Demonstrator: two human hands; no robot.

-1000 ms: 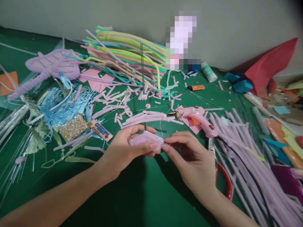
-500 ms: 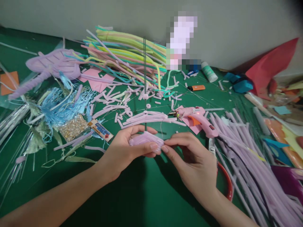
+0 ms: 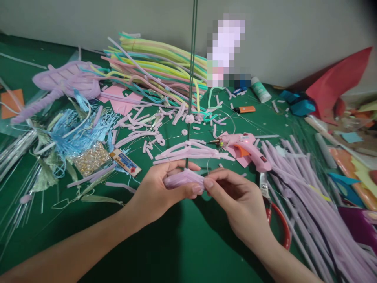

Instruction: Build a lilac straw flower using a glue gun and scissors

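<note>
My left hand [image 3: 160,188] is wrapped round a small lilac fuzzy piece [image 3: 184,179], thumb across its front. At that piece's right end, my right hand [image 3: 235,192] pinches with thumb and forefinger. Two thin dark rods [image 3: 192,59] rise from the piece, and a lilac knot [image 3: 189,118] sits on them. Just beyond my fingers, a lilac frame of curved and straight strips [image 3: 196,152] crosses the rods. A fine thread or wire loops up near my right fingertips.
A pink glue gun [image 3: 244,145] lies right of centre, with red-handled scissors [image 3: 279,224] below it. Lilac stems [image 3: 312,208] spread at the right. Coloured stems [image 3: 159,67], blue tassels [image 3: 73,129] and a bead bag [image 3: 93,159] lie behind and left.
The rods have shifted right and now reach higher in view. The lilac piece, knot and strip frame have moved slightly right, and the piece sits a little lower. My right hand remains at its end.
</note>
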